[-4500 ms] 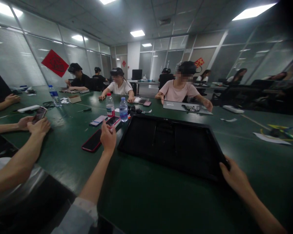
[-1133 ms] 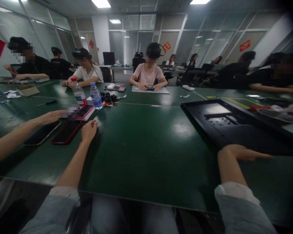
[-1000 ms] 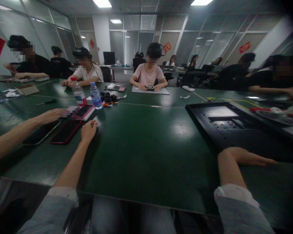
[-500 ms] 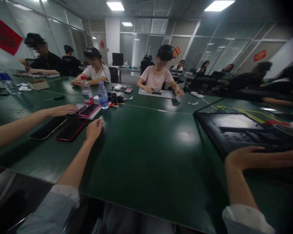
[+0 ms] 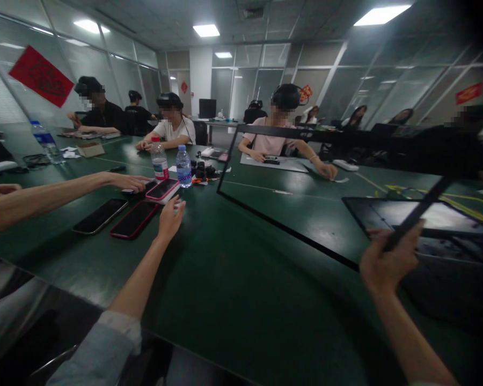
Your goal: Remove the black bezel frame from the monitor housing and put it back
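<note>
My right hand (image 5: 386,258) is closed on the corner of a thin black rectangular frame (image 5: 282,226), holding it tilted up off the green table (image 5: 233,284). Under and behind that hand a black flat panel (image 5: 390,213) lies on the table at the right. My left hand (image 5: 170,214) rests on the table with its fingers loosely apart and nothing in it. It sits beside a red-cased phone (image 5: 133,220) and a pink-cased phone (image 5: 163,189).
A neighbour's arm (image 5: 64,193) reaches across from the left, above a black phone (image 5: 100,215). Two water bottles (image 5: 159,161) stand behind the phones next to small black parts (image 5: 203,170). Several people sit along the far side.
My right hand went from lying flat on the black panel to gripping the thin black frame, which is now lifted off the panel. My left hand stayed by the phones.
</note>
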{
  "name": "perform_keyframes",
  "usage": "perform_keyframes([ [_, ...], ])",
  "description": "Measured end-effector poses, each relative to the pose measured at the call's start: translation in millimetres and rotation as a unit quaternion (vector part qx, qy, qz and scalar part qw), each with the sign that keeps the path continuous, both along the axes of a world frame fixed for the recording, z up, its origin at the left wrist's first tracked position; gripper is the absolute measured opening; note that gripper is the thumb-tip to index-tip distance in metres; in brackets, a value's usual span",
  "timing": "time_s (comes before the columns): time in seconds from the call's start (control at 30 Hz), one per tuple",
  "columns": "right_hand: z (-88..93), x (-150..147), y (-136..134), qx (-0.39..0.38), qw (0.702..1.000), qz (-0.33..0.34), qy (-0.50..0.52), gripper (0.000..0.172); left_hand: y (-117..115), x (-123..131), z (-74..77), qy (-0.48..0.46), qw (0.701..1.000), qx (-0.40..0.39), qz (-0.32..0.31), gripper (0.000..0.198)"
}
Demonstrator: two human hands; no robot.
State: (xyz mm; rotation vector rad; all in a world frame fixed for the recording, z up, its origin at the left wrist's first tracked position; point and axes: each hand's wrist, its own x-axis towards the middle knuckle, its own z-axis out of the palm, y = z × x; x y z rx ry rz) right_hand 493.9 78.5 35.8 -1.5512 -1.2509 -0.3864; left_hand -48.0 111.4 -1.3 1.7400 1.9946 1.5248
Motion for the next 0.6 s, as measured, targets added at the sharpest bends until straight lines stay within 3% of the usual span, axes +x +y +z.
perform_keyframes([
  [0.13,-16.2,-8.3,11.9,-0.082,0.994,0.068,0.009,0.076,1.8,5.9,-2.1,-0.034,0.999,-0.008,-0.040,0.071],
  [0.23,-31.6,-8.3,22.2,-0.134,0.985,0.109,0.007,0.072,0.2,9.0,-3.1,-0.018,0.997,-0.040,-0.062,0.068],
  [0.33,-48.6,1.4,34.8,-0.172,0.980,0.102,0.003,0.069,-1.1,8.5,-5.2,0.035,0.997,-0.054,-0.034,0.050],
  [0.47,-65.8,18.5,51.3,-0.291,0.951,0.096,0.041,0.066,-1.1,3.9,-10.2,0.122,0.988,-0.098,0.015,0.039],
  [0.6,-69.1,25.0,59.6,-0.328,0.920,0.170,0.130,0.064,-2.5,0.6,-12.6,0.176,0.971,-0.152,0.052,0.037],
])
